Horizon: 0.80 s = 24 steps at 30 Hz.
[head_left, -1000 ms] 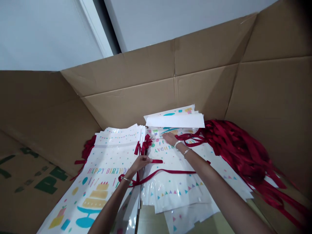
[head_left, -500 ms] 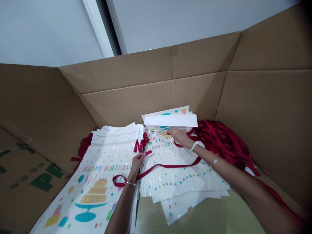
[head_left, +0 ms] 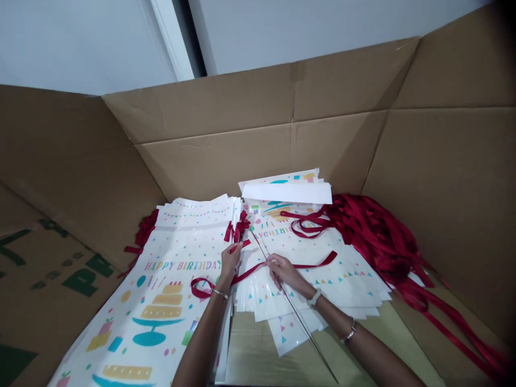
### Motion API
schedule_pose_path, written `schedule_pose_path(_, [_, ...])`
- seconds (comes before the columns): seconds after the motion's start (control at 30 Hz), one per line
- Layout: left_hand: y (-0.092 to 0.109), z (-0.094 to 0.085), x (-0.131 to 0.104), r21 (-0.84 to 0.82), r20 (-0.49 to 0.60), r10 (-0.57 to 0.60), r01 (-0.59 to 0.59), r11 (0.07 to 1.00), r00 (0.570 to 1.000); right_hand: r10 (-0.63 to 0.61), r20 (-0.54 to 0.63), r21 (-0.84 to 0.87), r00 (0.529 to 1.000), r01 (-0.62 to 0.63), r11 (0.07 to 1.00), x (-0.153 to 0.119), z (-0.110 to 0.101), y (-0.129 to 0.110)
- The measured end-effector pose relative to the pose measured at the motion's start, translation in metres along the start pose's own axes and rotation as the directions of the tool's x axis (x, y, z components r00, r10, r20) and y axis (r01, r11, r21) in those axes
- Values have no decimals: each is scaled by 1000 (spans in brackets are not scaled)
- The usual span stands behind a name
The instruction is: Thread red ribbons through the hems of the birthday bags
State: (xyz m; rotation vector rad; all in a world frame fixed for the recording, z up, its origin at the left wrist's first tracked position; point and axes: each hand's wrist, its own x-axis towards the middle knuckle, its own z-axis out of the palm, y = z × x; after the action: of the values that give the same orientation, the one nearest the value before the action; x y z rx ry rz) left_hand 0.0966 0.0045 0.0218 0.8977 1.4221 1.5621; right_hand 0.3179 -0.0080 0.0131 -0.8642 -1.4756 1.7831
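Left hand, fingertips pinched together, grips a red ribbon end that pokes out to its right, at the inner side of a stack of printed plastic. Right hand is clamped around a thin rod. The rod's long axis slants from the middle of the surface down and right toward the near edge. Its far tip lies just beyond the ribbon end, slightly right of it; whether they touch cannot be told.

From the left: a cardboard wall with green print stands along the left edge and continues behind everything. Against it bunches dark red ribbon. Next, the left stack, lettered "HAPPY BIRTHDAY" above a cake, reaches from near the far edge to the near edge. Red tails crowd its inner side, close to the rod's tip; the left hand is nearer to them than the right.

A loose red strip loops by the left wrist, then runs rightward beyond the right hand, crossing the rod's path. Beneath lies the right stack, its print upside down, with a white flap toward the far edge. Farthest right, a tangled ribbon heap trails toward the near right corner.
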Motion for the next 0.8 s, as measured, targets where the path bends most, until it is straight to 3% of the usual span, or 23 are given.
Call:
schedule_pose_path(0.2, [-3, 2, -3, -7, -14, -2, 2, 1000, 1000, 26, 63, 22, 998, -27, 999, -6, 5, 8])
schedule_pose_path(0.43, [-2, -2, -4, -36, -15, -11, 10, 999, 1000, 38, 66, -18, 997, -37, 999, -10, 0, 8])
schedule_pose_path(0.8, [-1, -13, 0, 61, -53, 27, -24, 998, 998, 64, 51, -25, 997, -62, 998, -8, -3, 9])
